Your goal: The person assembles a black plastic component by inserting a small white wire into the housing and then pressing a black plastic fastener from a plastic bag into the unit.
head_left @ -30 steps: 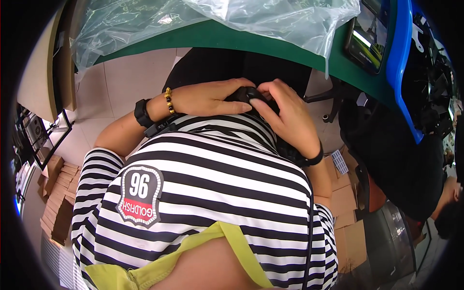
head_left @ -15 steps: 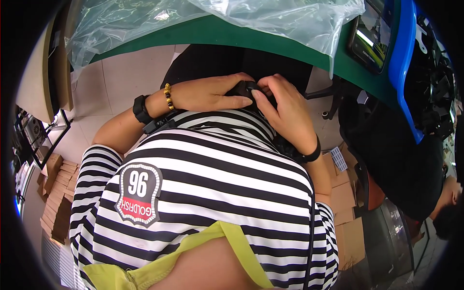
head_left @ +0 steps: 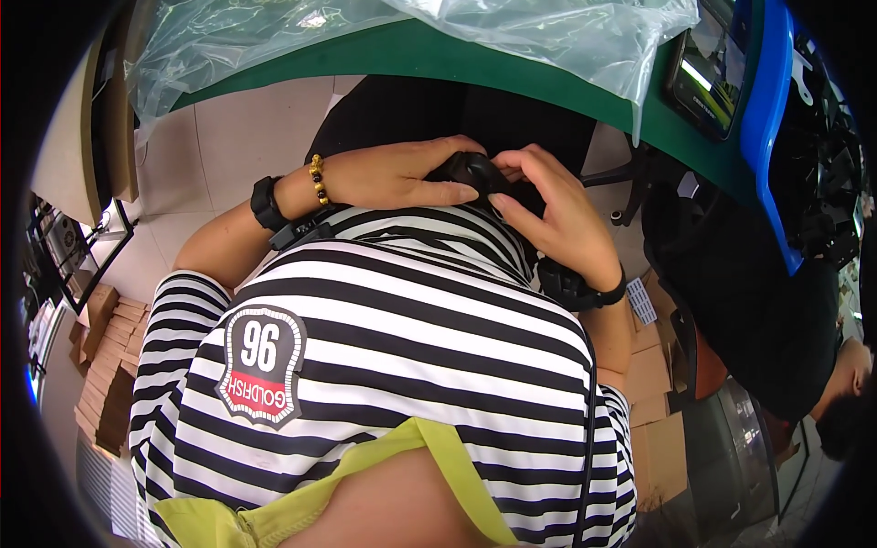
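A small, rounded black plastic part (head_left: 473, 172) is held in front of my waist, above my dark trousers. Its exact kind cannot be made out. My left hand (head_left: 411, 178) grips its left side, the thumb lying along the near edge and the fingers behind. At the part's right end, the thumb and index finger of my right hand (head_left: 559, 212) rest on either side of it, curled and a little apart. The other right fingers are partly hidden behind.
Beyond my lap is a green tabletop (head_left: 365, 64) with clear plastic sheeting (head_left: 548, 36). A phone (head_left: 703, 84) lies at right beside a blue tray (head_left: 775, 137) holding black parts. Cardboard boxes (head_left: 660, 452) stand on the floor. A person in black (head_left: 740, 292) sits at right.
My right hand has shifted slightly right, and its thumb and index finger have spread from a closer pinch. More of the black part's top shows. My left hand stays nearly in place.
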`<state>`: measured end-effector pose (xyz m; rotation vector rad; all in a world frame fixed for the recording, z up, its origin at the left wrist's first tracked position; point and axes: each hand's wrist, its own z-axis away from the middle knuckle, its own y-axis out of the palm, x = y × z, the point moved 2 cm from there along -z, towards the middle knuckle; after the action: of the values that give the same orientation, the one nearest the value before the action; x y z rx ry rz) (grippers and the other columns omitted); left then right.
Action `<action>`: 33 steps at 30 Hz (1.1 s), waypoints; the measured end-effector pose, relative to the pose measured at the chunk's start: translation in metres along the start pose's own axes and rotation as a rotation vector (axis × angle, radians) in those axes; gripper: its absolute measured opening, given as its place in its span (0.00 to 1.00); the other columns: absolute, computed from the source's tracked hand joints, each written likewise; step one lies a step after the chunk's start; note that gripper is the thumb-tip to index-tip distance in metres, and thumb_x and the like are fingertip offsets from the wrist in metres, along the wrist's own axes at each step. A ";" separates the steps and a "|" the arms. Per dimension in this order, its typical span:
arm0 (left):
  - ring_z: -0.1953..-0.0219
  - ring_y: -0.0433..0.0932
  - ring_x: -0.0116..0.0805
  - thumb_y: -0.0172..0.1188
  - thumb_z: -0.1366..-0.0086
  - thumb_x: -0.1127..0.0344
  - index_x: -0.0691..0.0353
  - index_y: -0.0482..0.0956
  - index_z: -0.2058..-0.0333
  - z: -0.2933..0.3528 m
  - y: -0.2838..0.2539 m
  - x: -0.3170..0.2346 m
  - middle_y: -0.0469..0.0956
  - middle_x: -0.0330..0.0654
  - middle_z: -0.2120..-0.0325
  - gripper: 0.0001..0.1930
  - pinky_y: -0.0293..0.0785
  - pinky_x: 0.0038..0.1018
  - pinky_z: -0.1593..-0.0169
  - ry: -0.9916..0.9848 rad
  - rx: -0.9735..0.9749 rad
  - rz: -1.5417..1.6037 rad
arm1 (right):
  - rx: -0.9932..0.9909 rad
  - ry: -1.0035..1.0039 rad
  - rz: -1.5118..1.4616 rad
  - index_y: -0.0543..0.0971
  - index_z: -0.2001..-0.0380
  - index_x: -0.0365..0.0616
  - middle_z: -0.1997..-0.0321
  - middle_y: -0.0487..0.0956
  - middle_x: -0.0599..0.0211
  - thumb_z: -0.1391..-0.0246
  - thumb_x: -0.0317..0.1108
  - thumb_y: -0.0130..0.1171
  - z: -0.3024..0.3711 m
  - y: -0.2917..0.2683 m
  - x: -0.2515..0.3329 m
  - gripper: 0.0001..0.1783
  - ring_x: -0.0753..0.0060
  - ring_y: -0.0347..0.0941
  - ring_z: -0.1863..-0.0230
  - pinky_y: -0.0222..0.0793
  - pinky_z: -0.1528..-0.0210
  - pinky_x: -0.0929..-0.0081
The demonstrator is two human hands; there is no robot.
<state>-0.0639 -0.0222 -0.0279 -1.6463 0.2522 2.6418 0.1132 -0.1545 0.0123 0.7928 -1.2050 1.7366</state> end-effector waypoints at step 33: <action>0.49 0.78 0.42 0.53 0.25 0.49 0.63 0.60 0.35 0.002 0.003 0.002 0.76 0.51 0.51 0.30 0.72 0.31 0.46 0.067 -0.015 -0.067 | -0.028 0.011 0.116 0.76 0.56 0.37 0.62 0.77 0.58 0.40 0.34 0.62 0.002 0.003 0.000 0.14 0.61 0.77 0.61 0.72 0.57 0.69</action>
<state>-0.0670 -0.0246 -0.0282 -1.7178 0.1759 2.5494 0.1100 -0.1573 0.0121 0.7082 -1.2873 1.8117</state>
